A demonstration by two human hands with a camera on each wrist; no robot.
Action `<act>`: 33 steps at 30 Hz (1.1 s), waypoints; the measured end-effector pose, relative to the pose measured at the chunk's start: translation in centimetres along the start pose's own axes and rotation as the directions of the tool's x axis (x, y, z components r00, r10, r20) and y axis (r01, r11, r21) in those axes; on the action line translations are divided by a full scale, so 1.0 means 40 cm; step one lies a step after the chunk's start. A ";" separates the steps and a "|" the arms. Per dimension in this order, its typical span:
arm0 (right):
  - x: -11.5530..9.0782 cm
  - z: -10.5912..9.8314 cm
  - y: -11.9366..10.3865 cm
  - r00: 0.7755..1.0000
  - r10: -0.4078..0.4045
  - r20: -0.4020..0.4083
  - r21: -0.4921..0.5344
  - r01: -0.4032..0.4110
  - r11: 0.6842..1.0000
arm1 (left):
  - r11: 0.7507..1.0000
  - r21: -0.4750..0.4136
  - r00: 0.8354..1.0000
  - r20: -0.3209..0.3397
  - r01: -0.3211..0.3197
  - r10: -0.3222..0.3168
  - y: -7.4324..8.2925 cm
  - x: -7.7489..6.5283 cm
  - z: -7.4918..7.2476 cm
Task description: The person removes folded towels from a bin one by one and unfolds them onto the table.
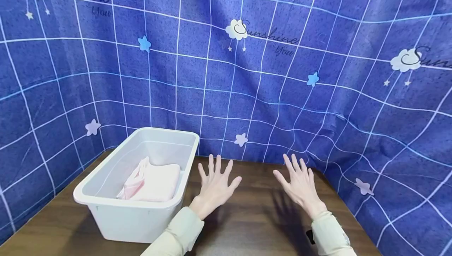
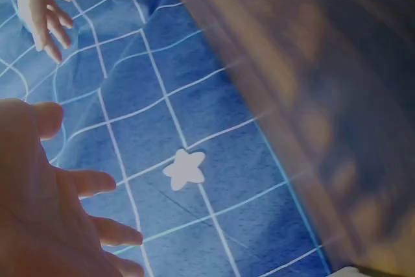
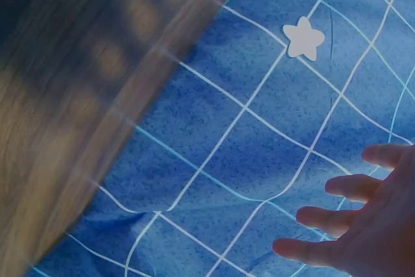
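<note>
My left hand (image 1: 216, 185) is held above the table with its fingers spread and straight, just right of a white plastic tub (image 1: 141, 202). Further right, my right hand (image 1: 299, 185) hovers over the table in the same way, casting a shadow on the wood. Neither hand holds anything. Inside the tub lies a folded pale pink cloth (image 1: 159, 181), one corner of it sticking up. Spread fingers of the left hand (image 2: 39, 192) show at the left of the left wrist view, and those of the right hand (image 3: 369, 218) at the lower right of the right wrist view.
A brown wooden table (image 1: 247, 224) carries the tub on its left side. Blue curtain cloth (image 1: 219, 71) with white grid lines, stars and clouds hangs around the back and sides. A small black object (image 1: 310, 236) is partly hidden by the right sleeve.
</note>
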State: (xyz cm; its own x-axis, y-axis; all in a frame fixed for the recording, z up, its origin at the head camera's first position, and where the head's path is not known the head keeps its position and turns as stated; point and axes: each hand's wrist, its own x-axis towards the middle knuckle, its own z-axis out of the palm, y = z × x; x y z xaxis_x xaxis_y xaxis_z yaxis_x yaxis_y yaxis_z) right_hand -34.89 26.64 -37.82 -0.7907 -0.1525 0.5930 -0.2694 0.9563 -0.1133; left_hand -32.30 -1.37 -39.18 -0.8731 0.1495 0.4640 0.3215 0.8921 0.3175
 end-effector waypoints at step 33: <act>0.066 -0.049 -0.062 0.999 -0.026 0.046 0.075 0.023 0.997 | 1.000 0.001 1.000 0.029 0.004 -0.004 0.100 0.001 -0.307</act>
State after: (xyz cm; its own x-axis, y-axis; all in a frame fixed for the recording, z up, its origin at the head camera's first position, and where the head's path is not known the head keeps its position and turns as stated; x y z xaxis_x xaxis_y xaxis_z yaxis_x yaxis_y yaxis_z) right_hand -35.22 24.36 -34.41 -0.8080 -0.1887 0.5582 -0.3276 0.9313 -0.1594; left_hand -26.54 -3.05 -27.76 -0.8847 0.1583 0.4384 0.3176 0.8932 0.3183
